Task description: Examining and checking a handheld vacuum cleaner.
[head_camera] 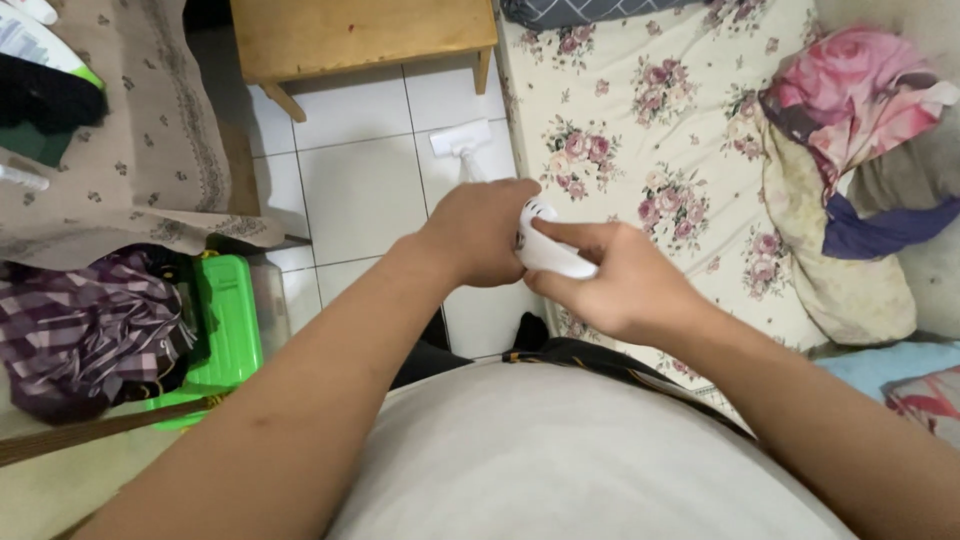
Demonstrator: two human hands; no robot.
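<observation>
Your shirt: pale grey shirt front fills the bottom of the view, closest thing to the camera, with a dark strap with yellowish edges lying across the top of it.
Your right hand: your right hand has its fingers curled under and its thumb laid flat along the top of a small white rounded plastic object, so it's pinched in there pretty snug.
Your left hand: your left hand is closed into a loose fist round the far end of the same white thing, knuckles up. How tight the fingers are underneath, can't tell, they're hidden.
The white thing: sits between both hands, held up in the air over the floor, right at the edge of the bed. Only a slice of it shows, with a few small dark marks near your left hand.
Left side: bright green plastic case down by your left forearm, with a purple-and-white checked cloth bunched up just beside it.
Floor: white tiled floor past your hands.
Bed: cream sheet with pink roses on the right, crumpled pink floral bedding piled at its far side.
Far back: light wooden table standing on the tiles.
</observation>
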